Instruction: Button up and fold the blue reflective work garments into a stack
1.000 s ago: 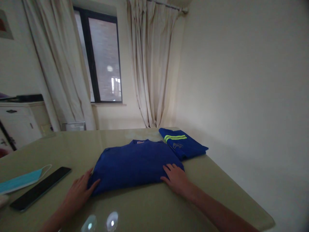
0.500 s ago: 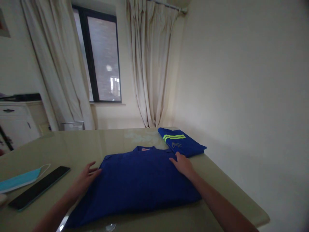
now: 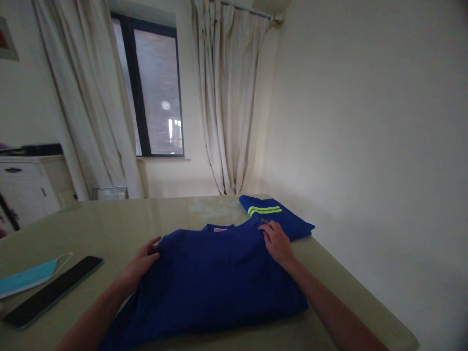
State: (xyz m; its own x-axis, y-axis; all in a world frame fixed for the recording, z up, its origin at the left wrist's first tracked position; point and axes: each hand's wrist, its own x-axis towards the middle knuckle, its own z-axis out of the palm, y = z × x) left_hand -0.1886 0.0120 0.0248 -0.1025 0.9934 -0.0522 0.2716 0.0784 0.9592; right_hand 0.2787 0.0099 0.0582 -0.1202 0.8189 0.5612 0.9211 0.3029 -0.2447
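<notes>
A dark blue shirt (image 3: 215, 278) lies spread flat on the olive table (image 3: 109, 219), its collar pointing away from me. My left hand (image 3: 143, 258) grips the shirt's far left shoulder edge. My right hand (image 3: 278, 241) pinches the far right shoulder, beside a folded blue garment with yellow-green stripes (image 3: 278, 217) at the table's far right corner. The shirt's near hem reaches the table's front edge.
A black phone (image 3: 51, 292) and a light blue face mask (image 3: 25, 278) lie on the table's left side. A white cabinet (image 3: 25, 185) stands at the left wall. Window and curtains are behind the table; a bare wall runs along the right.
The folded shirt was pulled open toward me, and now covers more of the table. Both hands slid from its near corners up to its far shoulders.
</notes>
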